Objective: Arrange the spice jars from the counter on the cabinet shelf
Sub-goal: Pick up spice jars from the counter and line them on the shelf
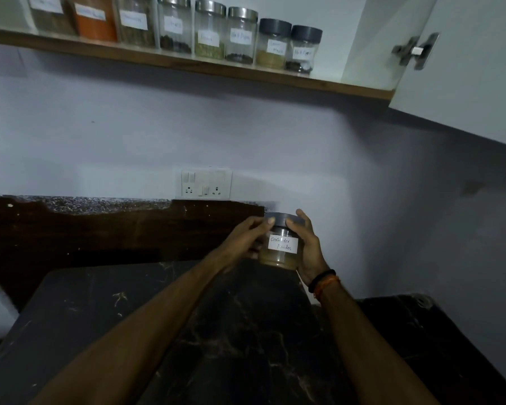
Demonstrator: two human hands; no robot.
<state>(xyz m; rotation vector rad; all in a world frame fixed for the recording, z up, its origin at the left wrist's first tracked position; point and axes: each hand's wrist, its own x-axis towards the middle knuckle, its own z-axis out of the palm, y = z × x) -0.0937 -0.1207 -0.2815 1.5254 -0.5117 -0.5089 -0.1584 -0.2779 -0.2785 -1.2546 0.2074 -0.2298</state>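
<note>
I hold a small glass jar [281,249] with a grey lid and a white label reading "Coriander Powder", with tan powder inside. My left hand [246,241] grips its left side, thumb on the lid. My right hand [308,247] wraps its right side, fingers on the lid. The jar is above the dark counter [187,331]. High up, the wooden cabinet shelf [187,61] carries a row of several labelled spice jars [211,30]; the rightmost one [303,49] has a grey lid. A bare stretch of shelf [354,86] lies to its right.
An open white cabinet door [456,68] with a metal hinge [415,51] hangs at the upper right. A white switch and socket plate [206,184] is on the wall behind the counter. A dark backsplash [100,229] runs along the left.
</note>
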